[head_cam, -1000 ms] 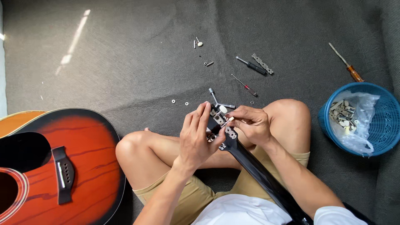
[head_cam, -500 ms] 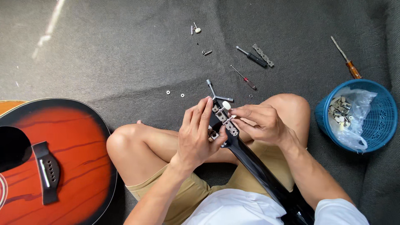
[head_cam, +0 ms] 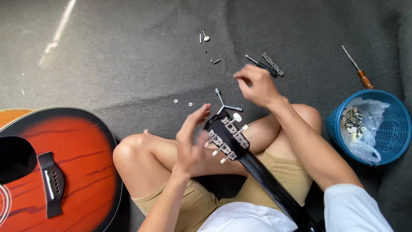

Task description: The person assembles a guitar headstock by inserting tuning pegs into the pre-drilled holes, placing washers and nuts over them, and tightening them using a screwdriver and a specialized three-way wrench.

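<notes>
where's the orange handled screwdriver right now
In the head view, the orange-handled screwdriver lies on the dark mat at upper right, just above the blue basket, apart from both hands.

Illumination is even, soft daylight; overall exposure is adequate, neither dim nor blown out. A narrow bright streak (head_cam: 58, 32) of direct light crosses the dark mat (head_cam: 128, 56) at 10 o'clock, the only hard highlight on it. The red guitar body (head_cam: 64, 167) at 8 o'clock carries a mild sheen without glare. Shadows are faint and short, pooling beneath the knees. The left hand (head_cam: 191, 141) and right hand (head_cam: 257, 86) show motion blur, fingers smeared. Small parts at 12 o'clock stay sharp. Edge lines bow slightly, indicating wide-angle distortion; corners darken a little at 3 o'clock.
</notes>
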